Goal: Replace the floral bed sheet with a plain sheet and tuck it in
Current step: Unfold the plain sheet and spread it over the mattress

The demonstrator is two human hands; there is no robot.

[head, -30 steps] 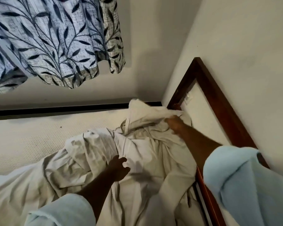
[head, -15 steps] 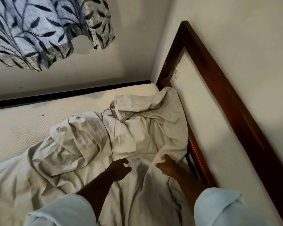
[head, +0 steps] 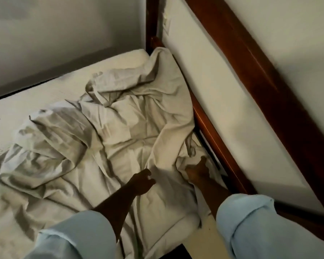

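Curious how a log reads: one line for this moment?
plain sheet: crumpled on mattress | left hand: on sheet | right hand: at sheet edge beside wooden frame

Dark wooden headboard frame (head: pixel 251 60), pale padded panel (head: pixel 223 90), grey wall (head: pixel 64 34)

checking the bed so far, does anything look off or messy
Yes: the sheet lies bunched and creased in a heap by the bed frame, leaving the mattress bare along the far side. Nothing looks torn or spilled.
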